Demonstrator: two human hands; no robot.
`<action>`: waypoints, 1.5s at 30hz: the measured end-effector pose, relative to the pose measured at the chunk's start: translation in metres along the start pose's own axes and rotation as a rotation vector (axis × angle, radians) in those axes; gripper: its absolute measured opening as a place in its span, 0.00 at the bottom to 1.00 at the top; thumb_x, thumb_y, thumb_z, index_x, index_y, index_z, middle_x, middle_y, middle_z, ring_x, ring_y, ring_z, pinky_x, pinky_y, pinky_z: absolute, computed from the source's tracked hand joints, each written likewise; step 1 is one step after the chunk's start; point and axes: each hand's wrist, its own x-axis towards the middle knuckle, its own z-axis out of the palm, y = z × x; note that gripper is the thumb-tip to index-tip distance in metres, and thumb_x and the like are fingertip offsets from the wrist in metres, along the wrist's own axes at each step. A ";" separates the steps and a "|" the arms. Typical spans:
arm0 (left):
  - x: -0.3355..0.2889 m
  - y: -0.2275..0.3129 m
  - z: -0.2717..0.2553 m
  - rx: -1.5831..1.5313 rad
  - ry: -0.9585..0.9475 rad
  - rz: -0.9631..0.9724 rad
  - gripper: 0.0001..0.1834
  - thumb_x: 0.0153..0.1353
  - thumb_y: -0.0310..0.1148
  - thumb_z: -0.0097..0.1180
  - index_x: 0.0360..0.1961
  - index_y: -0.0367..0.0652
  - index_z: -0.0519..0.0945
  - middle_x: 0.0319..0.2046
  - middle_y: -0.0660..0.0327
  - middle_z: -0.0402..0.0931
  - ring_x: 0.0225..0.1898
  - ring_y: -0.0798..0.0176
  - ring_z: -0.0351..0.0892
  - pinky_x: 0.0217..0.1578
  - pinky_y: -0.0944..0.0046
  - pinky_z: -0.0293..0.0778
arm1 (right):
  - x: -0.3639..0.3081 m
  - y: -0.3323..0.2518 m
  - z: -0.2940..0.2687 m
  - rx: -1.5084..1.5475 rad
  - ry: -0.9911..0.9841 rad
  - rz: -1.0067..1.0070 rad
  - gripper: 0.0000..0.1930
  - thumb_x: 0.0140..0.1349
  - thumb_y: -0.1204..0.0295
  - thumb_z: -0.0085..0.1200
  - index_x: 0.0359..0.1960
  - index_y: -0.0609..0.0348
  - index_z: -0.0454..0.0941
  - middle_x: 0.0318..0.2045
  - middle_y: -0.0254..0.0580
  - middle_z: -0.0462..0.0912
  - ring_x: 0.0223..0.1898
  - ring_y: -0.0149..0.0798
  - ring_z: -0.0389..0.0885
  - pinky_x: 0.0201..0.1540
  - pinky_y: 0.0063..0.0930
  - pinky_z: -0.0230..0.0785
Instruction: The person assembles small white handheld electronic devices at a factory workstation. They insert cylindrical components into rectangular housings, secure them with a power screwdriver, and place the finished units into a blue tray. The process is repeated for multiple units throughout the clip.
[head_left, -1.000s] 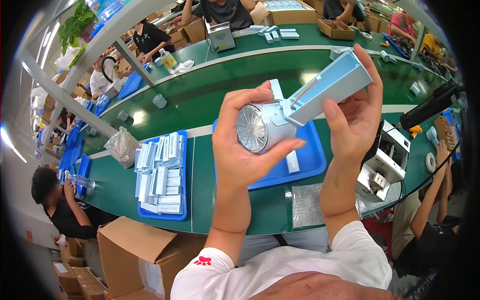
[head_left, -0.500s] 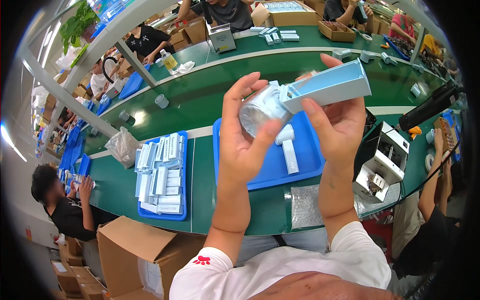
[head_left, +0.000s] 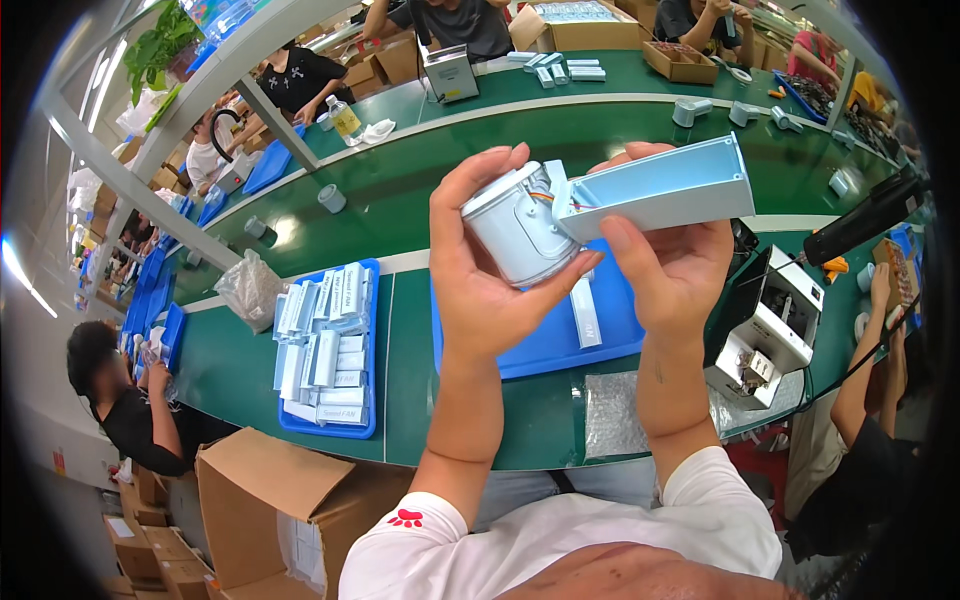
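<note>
Both hands hold up a light blue handheld fan housing above a blue tray (head_left: 520,368). My left hand (head_left: 468,275) wraps round its round head (head_left: 515,235), thumb below and fingers behind. My right hand (head_left: 675,265) grips the long hollow handle (head_left: 665,190), thumb on its near side; the handle's open side faces up. Thin coloured wires (head_left: 545,197) run at the joint between head and handle. A second light blue fan part (head_left: 585,315) lies in the tray, its upper portion hidden behind my hands.
Left of the hands, a blue tray (head_left: 330,428) holds several light blue handle pieces beside a clear plastic bag (head_left: 250,290). A black-and-white machine (head_left: 765,335) and a black screwdriver-like tool (head_left: 865,215) are at right. Bubble wrap (head_left: 612,415) lies in front; an open carton (head_left: 270,490) stands lower left.
The fan head has been turned, so its side with a moulded outline and the wires now show. The handle has shifted slightly right and down, still in my right hand.
</note>
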 end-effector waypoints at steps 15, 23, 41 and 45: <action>0.006 -0.009 0.001 0.258 0.040 0.266 0.50 0.36 0.30 0.85 0.63 0.43 0.71 0.59 0.50 0.70 0.58 0.52 0.76 0.55 0.55 0.78 | -0.006 -0.012 0.010 -0.218 -0.029 -0.087 0.30 0.51 0.85 0.71 0.58 0.68 0.74 0.55 0.57 0.81 0.52 0.43 0.85 0.55 0.36 0.79; 0.008 -0.008 0.002 0.249 0.019 0.319 0.46 0.36 0.29 0.85 0.60 0.44 0.74 0.58 0.48 0.70 0.58 0.51 0.76 0.54 0.57 0.79 | -0.008 -0.013 0.009 -0.224 0.003 -0.102 0.31 0.51 0.86 0.71 0.59 0.68 0.74 0.55 0.58 0.81 0.53 0.44 0.85 0.54 0.36 0.80; 0.004 -0.006 0.007 0.351 0.181 0.348 0.32 0.44 0.32 0.76 0.53 0.38 0.81 0.53 0.47 0.79 0.51 0.51 0.82 0.49 0.58 0.81 | -0.012 -0.011 0.024 -0.403 -0.064 -0.202 0.20 0.51 0.81 0.74 0.46 0.69 0.82 0.45 0.53 0.85 0.43 0.42 0.88 0.44 0.31 0.82; 0.004 -0.004 0.005 0.302 0.180 0.379 0.30 0.46 0.32 0.75 0.53 0.37 0.82 0.52 0.47 0.80 0.52 0.50 0.83 0.51 0.56 0.81 | -0.010 -0.010 0.029 -0.399 -0.061 -0.247 0.18 0.52 0.80 0.73 0.45 0.69 0.83 0.46 0.53 0.85 0.43 0.42 0.88 0.43 0.31 0.82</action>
